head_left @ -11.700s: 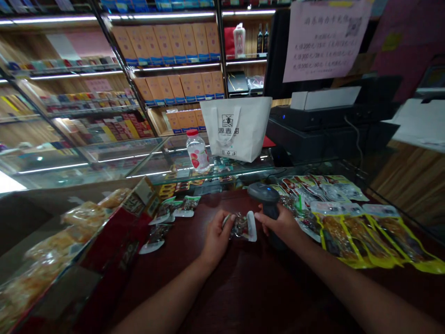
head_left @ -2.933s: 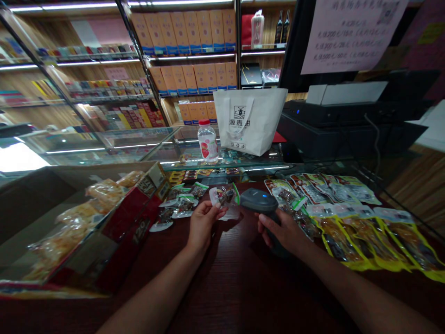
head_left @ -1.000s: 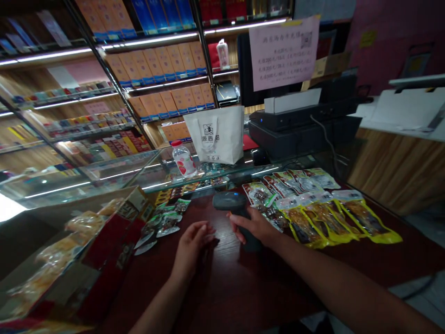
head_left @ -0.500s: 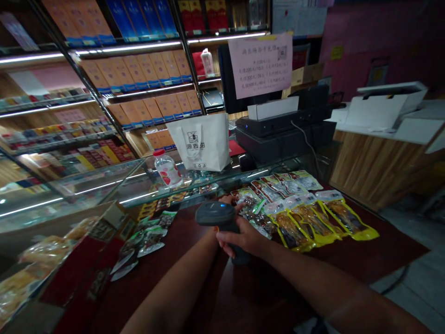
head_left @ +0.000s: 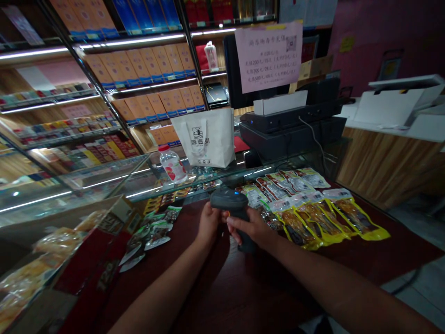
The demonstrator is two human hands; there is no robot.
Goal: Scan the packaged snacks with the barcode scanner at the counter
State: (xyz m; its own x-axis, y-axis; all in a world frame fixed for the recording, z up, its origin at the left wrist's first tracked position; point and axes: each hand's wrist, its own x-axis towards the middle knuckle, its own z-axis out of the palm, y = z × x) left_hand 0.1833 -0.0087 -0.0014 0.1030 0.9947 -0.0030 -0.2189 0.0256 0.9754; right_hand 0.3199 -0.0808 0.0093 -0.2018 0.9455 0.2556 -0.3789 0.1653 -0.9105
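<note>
A dark handheld barcode scanner with a small blue light is in my right hand, its fingers wrapped round the handle. Just left of the scanner, my left hand is closed with its fingers curled inward. The scanner's head covers part of those fingers, so whatever they grip is hidden. Close by on the right lie small clear snack packets with green edges. Beyond them are yellow-edged vacuum packs of brown food, with a row of flat printed packets behind.
On the left stand an open carton of bagged food and a pile of green-edged packets. A glass counter at the back bears a red-capped bottle, a white bag and a black till.
My left hand has drawn back from the small packets on the right to the scanner's left side. The scanner has shifted slightly up and right in view, still in my right hand.
</note>
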